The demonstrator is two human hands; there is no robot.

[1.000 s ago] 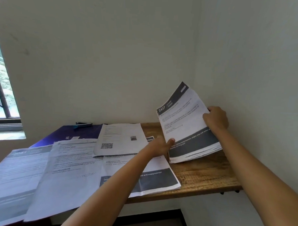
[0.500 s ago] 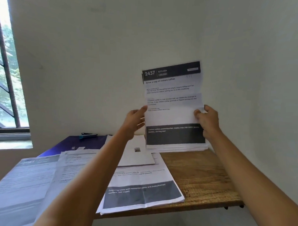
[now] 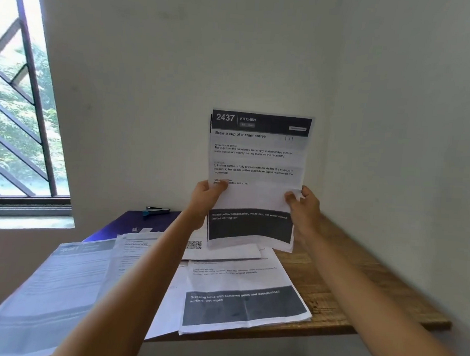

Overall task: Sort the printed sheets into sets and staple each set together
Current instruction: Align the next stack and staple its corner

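Up at twelve o'clock, above the table (image 3: 344, 290): holding a stack of printed sheets (image 3: 256, 162) upright, print toward the camera, headed "2437 KITCHEN". Pinched at the page's nine o'clock edge by the left hand (image 3: 207, 195), thumb on the front, fingers behind; gripped at the three o'clock edge by the right hand (image 3: 304, 205), thumb likewise in front. Lifted clear of the tabletop. Below, from six round to eight o'clock: more loose sheets (image 3: 239, 293), overlapping. Farther back at ten o'clock, on a purple folder (image 3: 124, 221): a stapler (image 3: 157, 210), well apart from both hands. Off at nine o'clock: a barred window (image 3: 16, 114).
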